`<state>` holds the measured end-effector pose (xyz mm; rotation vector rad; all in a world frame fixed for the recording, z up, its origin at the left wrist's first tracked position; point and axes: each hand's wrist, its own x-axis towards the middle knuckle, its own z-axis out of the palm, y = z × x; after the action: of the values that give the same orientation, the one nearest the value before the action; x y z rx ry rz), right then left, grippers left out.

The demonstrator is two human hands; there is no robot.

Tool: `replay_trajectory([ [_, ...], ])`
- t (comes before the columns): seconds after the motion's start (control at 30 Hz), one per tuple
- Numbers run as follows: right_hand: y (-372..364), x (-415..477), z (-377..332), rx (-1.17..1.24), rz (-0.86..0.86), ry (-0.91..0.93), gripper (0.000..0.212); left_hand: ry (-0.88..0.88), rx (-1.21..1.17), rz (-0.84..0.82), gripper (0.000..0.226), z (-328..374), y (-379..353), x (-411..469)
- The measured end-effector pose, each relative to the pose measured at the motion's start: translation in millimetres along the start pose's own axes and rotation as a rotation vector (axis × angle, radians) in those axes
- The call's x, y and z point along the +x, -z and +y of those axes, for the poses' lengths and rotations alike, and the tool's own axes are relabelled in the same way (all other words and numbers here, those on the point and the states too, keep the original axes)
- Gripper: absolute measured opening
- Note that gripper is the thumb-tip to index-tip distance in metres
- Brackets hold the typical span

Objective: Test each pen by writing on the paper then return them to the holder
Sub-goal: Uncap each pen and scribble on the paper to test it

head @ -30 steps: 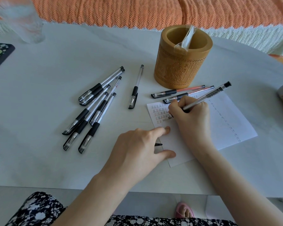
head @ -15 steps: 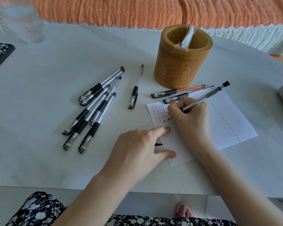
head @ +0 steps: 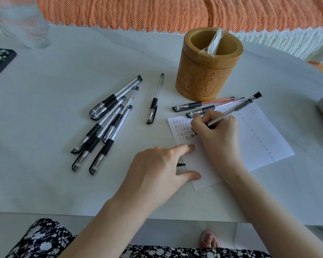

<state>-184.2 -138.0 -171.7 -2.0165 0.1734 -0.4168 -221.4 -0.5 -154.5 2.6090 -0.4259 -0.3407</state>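
On white table (head: 63, 62), centre-right, item in use: pen (head: 237, 108), clear barrel, black end plug. Gripped by right hand (head: 218, 133) in writing hold, tip down on paper (head: 259, 138) at last row of test marks.

Change vs. half a sec. ago: almost nil. Hand at same spot, pen's rear end shifted a touch. Reads as stroke in progress; this pen's test prob. unfinished, return to holder pending.

Left hand (head: 157, 170): fingers flat and spread, pressing paper's near-left edge, gripping nothing visible. Small black tip (head: 181, 164) shows under it, prob. the cap.

Holder (head: 209, 71): carved, bamboo-coloured cylinder, upright, just beyond paper. Contents: one clear plastic-wrapped item (head: 213, 43) leaning on rim; no pens seen inside.

Pens outside holder:
- 2 capped w/ reddish refills (head: 203, 104), btwn holder and paper
- 1 capped (head: 155, 101), alone
- 6 capped, loose heap (head: 108, 123), to left

Glass (head: 24, 21): far-left corner, blurred; contents can't tell.
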Motion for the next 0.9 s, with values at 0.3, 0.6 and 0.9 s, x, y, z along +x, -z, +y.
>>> replay_trajectory([
  [0.3,-0.3,0.6,0.6,-0.008,0.015,-0.01,0.041,0.001,-0.001,0.011,0.059,0.5,-0.3,-0.3],
  [0.6,-0.9,0.5,0.5,-0.012,0.019,0.002,0.035,-0.018,-0.007,0.014,0.059,1.2,2.1,-1.0],
  [0.9,3.0,1.5,-0.1,0.092,0.038,-0.076,0.039,-0.044,-0.053,0.032,0.057,0.9,3.6,-3.3],
])
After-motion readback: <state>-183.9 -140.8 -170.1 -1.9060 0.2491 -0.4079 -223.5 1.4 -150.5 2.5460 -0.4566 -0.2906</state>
